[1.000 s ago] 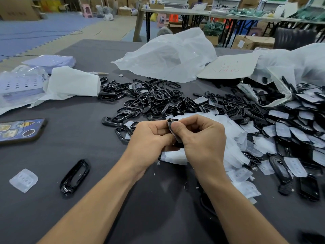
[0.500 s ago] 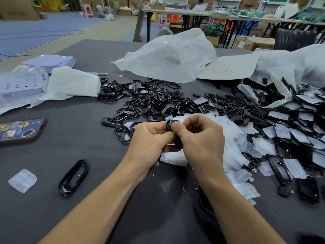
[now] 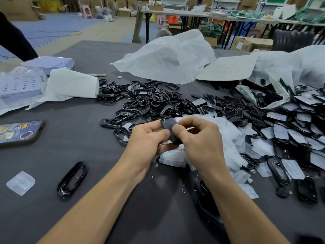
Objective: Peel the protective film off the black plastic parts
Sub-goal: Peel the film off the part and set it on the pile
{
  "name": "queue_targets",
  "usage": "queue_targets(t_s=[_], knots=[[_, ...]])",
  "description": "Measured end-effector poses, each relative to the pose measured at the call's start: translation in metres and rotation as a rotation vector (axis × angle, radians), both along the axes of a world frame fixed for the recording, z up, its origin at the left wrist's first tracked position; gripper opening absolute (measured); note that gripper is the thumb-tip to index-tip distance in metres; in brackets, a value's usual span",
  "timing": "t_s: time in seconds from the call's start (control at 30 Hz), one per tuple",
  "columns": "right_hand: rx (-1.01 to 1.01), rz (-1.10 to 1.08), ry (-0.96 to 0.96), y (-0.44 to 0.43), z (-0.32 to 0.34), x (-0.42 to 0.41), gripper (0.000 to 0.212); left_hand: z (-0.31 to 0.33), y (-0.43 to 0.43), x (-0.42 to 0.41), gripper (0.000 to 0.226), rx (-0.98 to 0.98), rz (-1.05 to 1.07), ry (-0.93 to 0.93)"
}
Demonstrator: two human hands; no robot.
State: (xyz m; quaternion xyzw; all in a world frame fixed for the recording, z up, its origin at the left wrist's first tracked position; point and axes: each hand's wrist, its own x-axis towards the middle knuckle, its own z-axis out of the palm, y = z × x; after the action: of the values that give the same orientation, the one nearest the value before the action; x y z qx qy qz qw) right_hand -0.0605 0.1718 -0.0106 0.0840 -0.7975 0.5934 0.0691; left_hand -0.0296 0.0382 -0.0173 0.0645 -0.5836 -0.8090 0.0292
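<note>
Both hands hold one black plastic part (image 3: 169,124) up over the middle of the table, its filmed face turned toward me. My left hand (image 3: 147,138) grips its left edge with curled fingers. My right hand (image 3: 198,141) pinches its lower right side, thumb on the face. Behind the hands lies a heap of bare black frames (image 3: 149,101). A pile of peeled white films (image 3: 228,138) lies under and to the right of my hands. At the right, many black parts with film on them (image 3: 290,127) are spread out.
A single black frame (image 3: 72,179) and a loose film piece (image 3: 20,183) lie at the near left. A phone (image 3: 17,132) sits at the left edge. White plastic bags (image 3: 167,57) and a cardboard sheet (image 3: 226,67) lie at the back. The table is dark grey (image 3: 70,138).
The part has been turned in my hands, so its flat filmed face now shows above my fingers. My hands stay in the same place.
</note>
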Motion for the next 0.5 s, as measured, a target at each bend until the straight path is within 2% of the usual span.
queue_targets(t_s=[0.1, 0.23, 0.5], knots=[[-0.009, -0.023, -0.019, 0.0, 0.0001, -0.0017, 0.01, 0.0023, -0.0016, 0.0017, 0.03, -0.054, 0.005, -0.001], [-0.007, 0.022, -0.037, -0.0007, 0.0007, -0.0003, 0.004, 0.0038, -0.0064, 0.0015, 0.02, -0.155, 0.159, 0.0], [-0.03, 0.029, -0.022, -0.0026, -0.001, -0.0008, 0.007, 0.0054, -0.0085, 0.0011, 0.022, -0.151, 0.177, -0.029]])
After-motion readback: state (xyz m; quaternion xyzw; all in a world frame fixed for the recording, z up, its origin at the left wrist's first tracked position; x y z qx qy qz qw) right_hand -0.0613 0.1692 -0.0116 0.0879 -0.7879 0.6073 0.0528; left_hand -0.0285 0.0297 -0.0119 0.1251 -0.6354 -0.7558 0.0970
